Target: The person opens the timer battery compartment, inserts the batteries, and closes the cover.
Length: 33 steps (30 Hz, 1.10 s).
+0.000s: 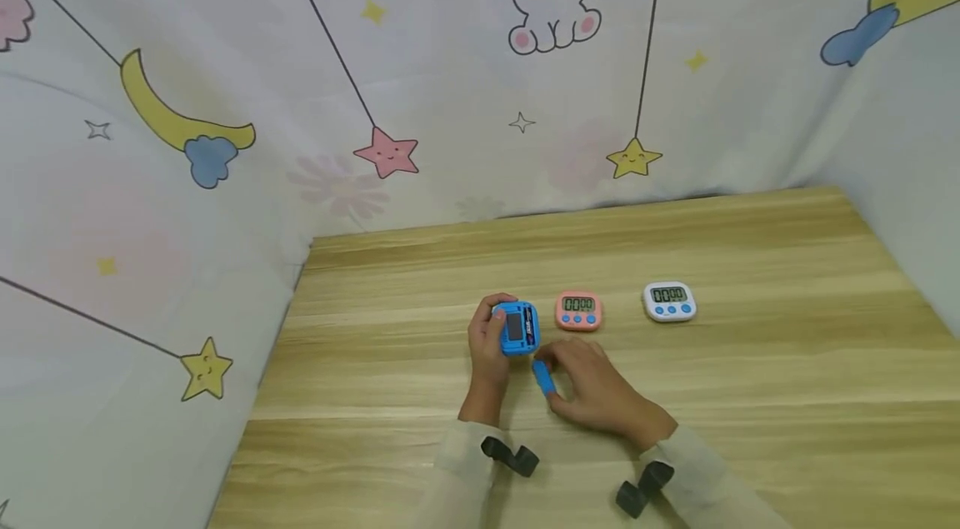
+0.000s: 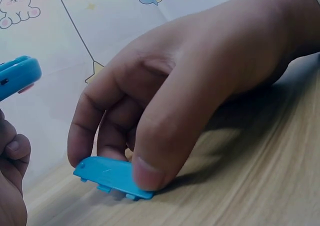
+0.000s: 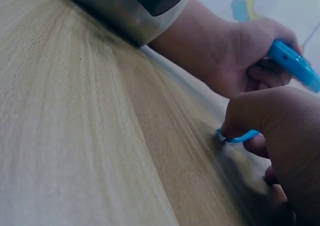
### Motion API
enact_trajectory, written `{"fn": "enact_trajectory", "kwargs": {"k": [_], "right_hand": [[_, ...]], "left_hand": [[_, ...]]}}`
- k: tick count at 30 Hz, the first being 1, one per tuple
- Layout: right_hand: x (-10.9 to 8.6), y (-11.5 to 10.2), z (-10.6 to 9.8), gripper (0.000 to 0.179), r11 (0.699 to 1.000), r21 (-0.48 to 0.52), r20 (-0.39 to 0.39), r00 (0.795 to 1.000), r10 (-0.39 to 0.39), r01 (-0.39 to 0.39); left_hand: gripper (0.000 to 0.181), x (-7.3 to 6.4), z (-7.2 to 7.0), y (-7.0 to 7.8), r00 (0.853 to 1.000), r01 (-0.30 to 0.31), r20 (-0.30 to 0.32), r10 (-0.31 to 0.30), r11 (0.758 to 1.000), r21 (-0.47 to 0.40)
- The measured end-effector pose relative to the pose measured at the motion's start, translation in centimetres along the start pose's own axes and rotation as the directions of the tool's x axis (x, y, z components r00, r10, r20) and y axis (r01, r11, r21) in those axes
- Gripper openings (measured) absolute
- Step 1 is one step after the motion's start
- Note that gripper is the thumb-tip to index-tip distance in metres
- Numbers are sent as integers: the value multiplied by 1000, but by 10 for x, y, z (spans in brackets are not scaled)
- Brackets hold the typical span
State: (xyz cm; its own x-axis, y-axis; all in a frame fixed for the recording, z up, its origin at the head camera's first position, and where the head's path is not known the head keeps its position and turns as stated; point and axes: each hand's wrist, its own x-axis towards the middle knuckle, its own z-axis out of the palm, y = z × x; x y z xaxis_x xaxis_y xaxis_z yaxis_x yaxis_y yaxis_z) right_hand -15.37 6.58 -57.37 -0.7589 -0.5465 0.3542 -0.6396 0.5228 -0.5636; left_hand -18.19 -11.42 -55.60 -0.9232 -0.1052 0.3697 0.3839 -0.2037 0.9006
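My left hand (image 1: 487, 346) grips a blue digital timer (image 1: 514, 327) with its back turned up. The battery slot on its right side lies uncovered, and a dark battery (image 1: 529, 326) sits in it. Just below and to the right, my right hand (image 1: 600, 383) pinches a small blue battery cover (image 1: 543, 377) between thumb and fingers. In the left wrist view the cover (image 2: 112, 176) shows small tabs along its lower edge, close over the wooden table. Part of the timer (image 3: 294, 63) juts from the left fingers in the right wrist view.
A pink timer (image 1: 578, 311) lies just beyond the right hand, screen up. Further right is a white timer (image 1: 670, 301) with blue buttons. The wooden table (image 1: 787, 329) ends at a printed cloth (image 1: 480, 96) at the back and left.
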Motion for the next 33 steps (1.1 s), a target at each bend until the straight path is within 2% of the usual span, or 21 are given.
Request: {"fn": "enact_trajectory", "kwargs": {"k": [8, 14, 16, 19, 23, 25, 28, 30, 32, 33], "right_hand": [[2, 1, 0, 43, 996, 87, 27, 1000, 6, -9], [4, 3, -1, 37, 982, 189, -5, 1000, 27, -26], [4, 2, -2, 35, 971, 235, -28, 998, 63, -55], [5, 2, -4, 32, 946, 306, -97, 986, 138, -102], [7, 2, -8, 30, 901, 412, -214, 947, 241, -136], [7, 2, -10, 29, 863, 485, -250, 923, 291, -141], [7, 2, -14, 28, 773, 617, -255, 892, 373, -146], [7, 1, -18, 27, 697, 702, -229, 879, 417, -148], [6, 2, -20, 24, 617, 774, -189, 877, 442, -144], [6, 2, -22, 22, 559, 819, -163, 881, 444, -130]], "left_hand": [[27, 0, -3, 2, 1000, 20, -7, -20, 1000, 14], [26, 1, -3, 2, 1000, 26, -9, -26, 999, 22], [27, 1, -3, 1, 999, 38, -15, -38, 999, 19], [28, 2, -3, 0, 999, 35, -21, -34, 999, 23], [31, 4, -2, -2, 1000, 13, -17, -12, 1000, 27], [31, 4, -2, -3, 1000, 13, -7, -13, 1000, 21], [29, 2, 0, -2, 999, 28, 16, -28, 1000, 13], [29, 0, 2, -2, 998, 37, 41, -37, 999, 12], [28, -1, 4, -2, 997, 41, 69, -42, 999, 13], [28, -2, 5, -2, 996, 41, 81, -42, 999, 11]]}}
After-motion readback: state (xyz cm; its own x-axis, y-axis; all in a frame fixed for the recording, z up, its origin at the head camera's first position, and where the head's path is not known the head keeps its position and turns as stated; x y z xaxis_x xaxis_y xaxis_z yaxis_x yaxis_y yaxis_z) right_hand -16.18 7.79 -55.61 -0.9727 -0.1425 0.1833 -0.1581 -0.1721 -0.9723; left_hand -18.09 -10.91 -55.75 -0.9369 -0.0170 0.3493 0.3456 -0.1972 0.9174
